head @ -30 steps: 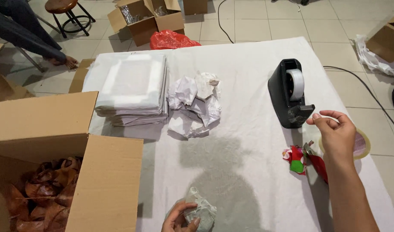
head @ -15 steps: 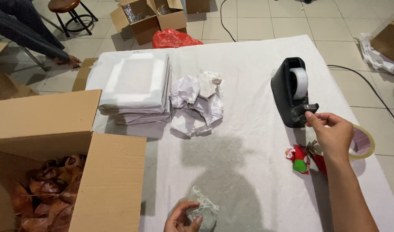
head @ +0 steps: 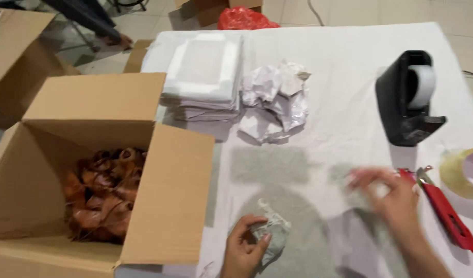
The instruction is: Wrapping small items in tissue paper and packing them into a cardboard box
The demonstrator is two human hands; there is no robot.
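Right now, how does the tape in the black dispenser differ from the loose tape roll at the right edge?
The dispenser tape is white and stands on edge, mounted in the black dispenser; the loose tape roll is yellowish-clear and lies flat on the white table cover. The loose roll looks wider across and is cut off by the frame edge; the dispenser tape shows fully. Both are rolls of tape on the same table, and neither hand touches them.

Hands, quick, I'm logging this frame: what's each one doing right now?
Left hand: closed around a small wrapped bundle.
Right hand: motion-blurred above the table; grip cannot be told.
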